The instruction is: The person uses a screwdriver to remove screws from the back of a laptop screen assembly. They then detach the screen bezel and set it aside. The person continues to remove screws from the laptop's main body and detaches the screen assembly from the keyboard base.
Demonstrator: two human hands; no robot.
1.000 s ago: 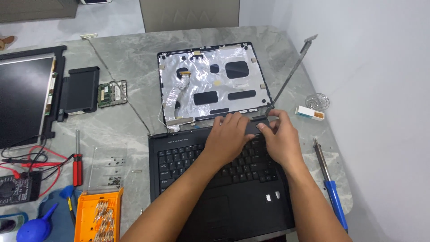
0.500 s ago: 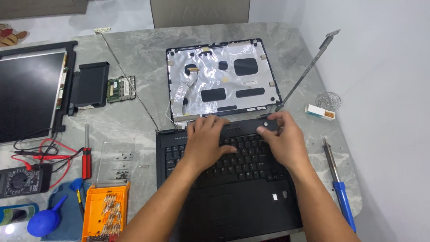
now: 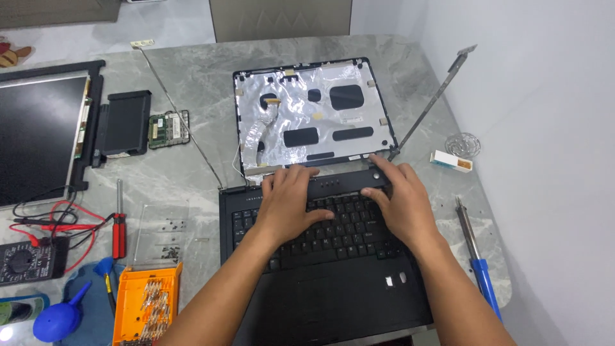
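Note:
A black laptop base (image 3: 333,282) lies at the table's near edge, its keyboard (image 3: 349,227) facing up. Behind it lies the laptop's lid shell (image 3: 311,115), screen removed, lined with silver foil. My left hand (image 3: 288,202) rests palm down on the keyboard's left half, fingertips on the black strip above the keys (image 3: 339,184). My right hand (image 3: 400,198) lies on the right half, fingers reaching that strip near the right hinge. Neither hand holds a tool.
A loose screen panel (image 3: 38,138) in its bezel, a black drive caddy (image 3: 125,122) and a small green circuit board (image 3: 168,128) lie left. A red screwdriver (image 3: 119,224), multimeter (image 3: 29,259), orange bit case (image 3: 144,301) and blue blower (image 3: 57,317) sit near left. A blue-handled screwdriver (image 3: 477,259) lies right.
The camera view has shifted slightly. My left hand has moved left along the strip above the keys; my right hand stays near the right hinge.

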